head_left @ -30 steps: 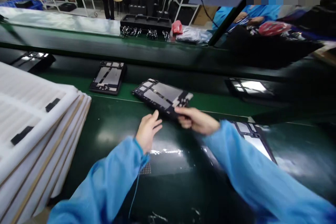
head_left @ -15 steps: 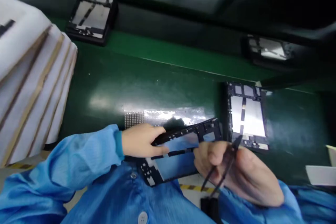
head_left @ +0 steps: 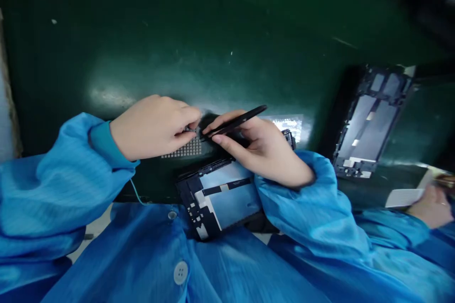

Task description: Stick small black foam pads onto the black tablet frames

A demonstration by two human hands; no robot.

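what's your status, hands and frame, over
Left hand fingertips on gridded sheet. Right hand holds tweezers, tips at same spot. Frame under right wrist. Second frame off right, clear.

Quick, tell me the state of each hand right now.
Left hand: pinched shut at the dotted sheet; what it pinches is too small to tell.
Right hand: closed on the black tweezers.
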